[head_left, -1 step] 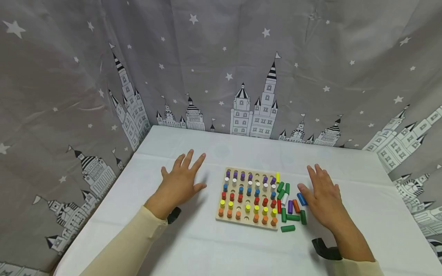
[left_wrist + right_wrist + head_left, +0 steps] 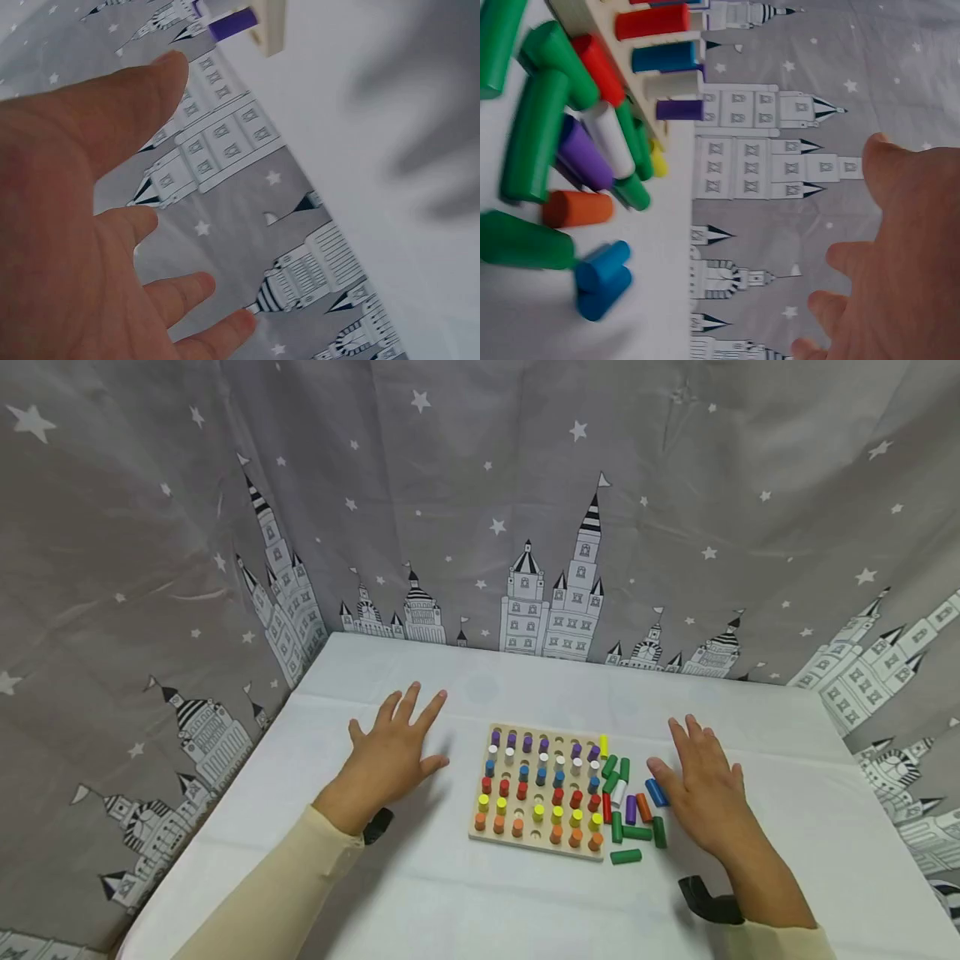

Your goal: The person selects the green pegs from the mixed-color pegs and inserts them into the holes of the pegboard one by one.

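A wooden pegboard (image 2: 537,847) lies on the table with upright pegs in rows: purple, white, blue, red, yellow and orange from back to front. Holes show bare along its back edge and at a few spots within the rows. Left of the board hovers my left hand (image 2: 386,764), fingers spread, holding nothing. My right hand (image 2: 705,789) is over the table to the right, its fingers extended and nothing in its grasp. Between that hand and the board lie loose pegs: several green pegs (image 2: 637,832), blue pegs (image 2: 656,792), an orange peg (image 2: 645,807), plus purple, white, red and yellow ones.
A white cloth (image 2: 480,910) covers the table. Behind and at the sides hangs a grey curtain (image 2: 450,460) printed with castles and stars. Each wrist carries a black strap-like piece, such as the right one (image 2: 708,903).
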Demonstrator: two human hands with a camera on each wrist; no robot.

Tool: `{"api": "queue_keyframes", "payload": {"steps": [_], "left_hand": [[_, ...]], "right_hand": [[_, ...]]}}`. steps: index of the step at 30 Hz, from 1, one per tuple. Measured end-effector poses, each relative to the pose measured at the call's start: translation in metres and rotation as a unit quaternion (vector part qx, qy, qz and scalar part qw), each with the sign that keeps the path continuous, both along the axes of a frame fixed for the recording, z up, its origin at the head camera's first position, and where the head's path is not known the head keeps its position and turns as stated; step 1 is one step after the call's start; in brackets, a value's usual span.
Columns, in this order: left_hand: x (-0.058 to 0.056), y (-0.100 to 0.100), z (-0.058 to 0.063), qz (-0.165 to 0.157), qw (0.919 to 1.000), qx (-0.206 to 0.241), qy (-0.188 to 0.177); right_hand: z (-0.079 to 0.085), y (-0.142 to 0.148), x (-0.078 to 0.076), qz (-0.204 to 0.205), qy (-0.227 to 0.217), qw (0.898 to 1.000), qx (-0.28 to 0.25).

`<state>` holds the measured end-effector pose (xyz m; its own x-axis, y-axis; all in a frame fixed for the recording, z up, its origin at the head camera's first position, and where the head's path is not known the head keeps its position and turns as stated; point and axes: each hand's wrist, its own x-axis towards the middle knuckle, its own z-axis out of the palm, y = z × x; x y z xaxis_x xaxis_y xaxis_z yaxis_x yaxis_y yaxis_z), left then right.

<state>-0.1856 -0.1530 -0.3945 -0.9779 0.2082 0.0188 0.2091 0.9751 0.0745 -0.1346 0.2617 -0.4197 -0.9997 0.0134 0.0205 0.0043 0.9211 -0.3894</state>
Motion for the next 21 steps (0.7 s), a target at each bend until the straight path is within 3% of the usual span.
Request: {"api": "queue_keyframes", "payload": {"steps": [8, 12, 16, 21], "left_hand": [[-0.009, 0.000, 0.001, -0.007, 0.9998, -0.019, -0.008], [-0.015, -0.001, -0.014, -0.029, 0.9980, -0.004, -0.056], [-0.018, -0.002, -0.036, -0.055, 0.9914, 0.002, -0.118], [-0.018, 0.002, -0.052, -0.074, 0.9884, -0.016, -0.132]], "right_hand": [[0.008, -0.002, -0.003, -0.014, -0.004, 0.999, 0.042], [0.011, 0.000, -0.012, 0.016, -0.070, 0.996, 0.048], [0.005, 0.003, -0.031, 0.064, -0.149, 0.986, 0.050], [-0.007, 0.001, -0.057, 0.092, -0.176, 0.978, 0.061]]}}
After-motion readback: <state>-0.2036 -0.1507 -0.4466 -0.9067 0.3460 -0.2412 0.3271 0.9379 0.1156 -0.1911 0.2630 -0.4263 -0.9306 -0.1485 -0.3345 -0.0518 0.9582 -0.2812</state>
